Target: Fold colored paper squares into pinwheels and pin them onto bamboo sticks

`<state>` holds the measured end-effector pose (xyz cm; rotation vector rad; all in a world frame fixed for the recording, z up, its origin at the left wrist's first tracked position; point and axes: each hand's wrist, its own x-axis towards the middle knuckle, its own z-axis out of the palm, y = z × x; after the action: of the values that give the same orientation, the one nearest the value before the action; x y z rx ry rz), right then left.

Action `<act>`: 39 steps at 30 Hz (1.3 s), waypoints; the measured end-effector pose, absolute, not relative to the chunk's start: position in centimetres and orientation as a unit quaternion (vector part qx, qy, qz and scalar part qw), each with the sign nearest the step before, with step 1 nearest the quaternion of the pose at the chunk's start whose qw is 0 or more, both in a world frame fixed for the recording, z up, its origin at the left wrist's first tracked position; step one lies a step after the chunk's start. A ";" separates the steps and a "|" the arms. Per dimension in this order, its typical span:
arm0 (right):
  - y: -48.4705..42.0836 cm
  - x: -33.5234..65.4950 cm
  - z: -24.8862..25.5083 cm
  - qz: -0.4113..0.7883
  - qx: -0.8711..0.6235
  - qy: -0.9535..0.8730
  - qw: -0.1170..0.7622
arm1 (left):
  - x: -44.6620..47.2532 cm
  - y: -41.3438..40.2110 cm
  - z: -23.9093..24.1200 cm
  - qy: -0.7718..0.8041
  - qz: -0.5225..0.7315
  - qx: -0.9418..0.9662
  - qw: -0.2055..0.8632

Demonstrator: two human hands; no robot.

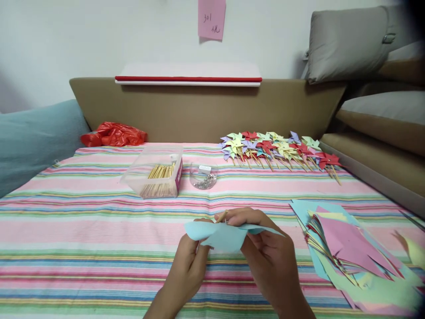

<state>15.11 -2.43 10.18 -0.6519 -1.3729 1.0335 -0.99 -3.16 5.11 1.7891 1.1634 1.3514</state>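
Observation:
A light blue paper pinwheel [229,238] is held between both hands, low above the striped cloth. My left hand [190,261] is closed on its left side, thumb forward and fingertips partly hidden by the paper. On the other side my right hand [274,252] grips it, with fingers over the far edge and thumb beneath. A short end of a wooden stick [222,216] shows behind the paper, by the right fingertips. Beside it a thin metal pin [226,222] stands up from the paper's middle. The rest of the stick is hidden.
A clear plastic box [133,179] holds wooden sticks [159,177]. Beside it sits a round clear container [203,177] of small metal pins. Finished pinwheels [275,148] lie at the back right, cut paper sheets [358,248] at right, a red plastic bag [116,134] at back left.

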 end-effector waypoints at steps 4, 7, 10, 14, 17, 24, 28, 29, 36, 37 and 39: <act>-2.4 15.1 10.1 0.430 -0.283 -0.600 0.613 | -1.0 -3.2 5.2 0.455 0.513 0.668 0.289; -2.3 15.1 10.1 0.418 -0.276 -0.609 0.615 | -0.9 -3.2 5.4 0.458 0.499 0.674 0.294; -2.2 15.1 10.2 0.412 -0.279 -0.613 0.614 | -0.9 -3.3 5.4 0.460 0.496 0.668 0.311; -2.2 15.2 10.4 0.416 -0.281 -0.614 0.609 | -0.8 -3.4 5.0 0.442 0.515 0.650 0.342; -2.3 15.3 10.5 0.423 -0.287 -0.616 0.599 | -0.7 -3.2 5.0 0.434 0.524 0.653 0.334; -2.4 15.4 10.3 0.369 -0.296 -0.636 0.609 | -1.2 -3.0 4.7 0.443 0.497 0.681 0.306; -2.4 15.4 10.3 0.361 -0.286 -0.643 0.612 | -1.3 -3.0 4.2 0.426 0.514 0.687 0.286; -2.4 15.4 10.3 0.363 -0.284 -0.642 0.612 | -1.3 -3.0 4.2 0.421 0.517 0.691 0.280; -2.3 15.3 10.2 0.385 -0.268 -0.637 0.612 | -1.1 -3.0 4.6 0.424 0.521 0.693 0.263; -2.3 15.3 10.2 0.388 -0.268 -0.636 0.611 | -1.0 -3.1 4.7 0.430 0.519 0.689 0.266; -2.4 15.3 10.2 0.391 -0.265 -0.633 0.613 | -1.0 -3.1 4.8 0.439 0.522 0.682 0.264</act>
<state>15.27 -2.38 10.24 -0.6123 -1.4606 0.9024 -0.98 -3.11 4.76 1.8429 1.1854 1.4114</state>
